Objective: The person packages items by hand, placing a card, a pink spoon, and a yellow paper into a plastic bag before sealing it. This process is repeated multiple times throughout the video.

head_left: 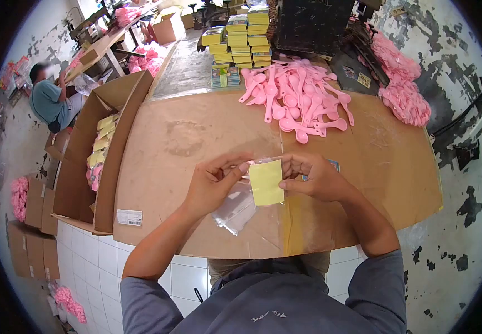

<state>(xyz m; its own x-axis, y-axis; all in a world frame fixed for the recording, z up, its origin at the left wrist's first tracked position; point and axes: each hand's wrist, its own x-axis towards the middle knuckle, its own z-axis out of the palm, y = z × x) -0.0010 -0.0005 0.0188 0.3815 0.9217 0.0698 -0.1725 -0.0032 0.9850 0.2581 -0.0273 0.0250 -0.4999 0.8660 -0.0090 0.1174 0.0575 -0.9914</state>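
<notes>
A yellow card (267, 185) is held upright in front of me, over the cardboard-covered table. My right hand (316, 179) pinches its right edge, thumb on the near face and fingers behind. At the card's upper left corner, my left hand (218, 182) is closed, thumb against forefinger, on a clear plastic bag whose glossy edge shows along the card's top. More clear plastic bags (235, 210) lie on the table below my left hand. Partly hidden behind my right hand is a small stack of blue printed cards (334, 165).
A heap of pink plastic spoons (302, 97) lies beyond my hands, beside tall stacks of yellow cards (240, 42). To the left stands a long open carton (119, 161) holding packed pieces. A seated person (54, 100) works farther left. Pink bundles (405, 83) sit at right.
</notes>
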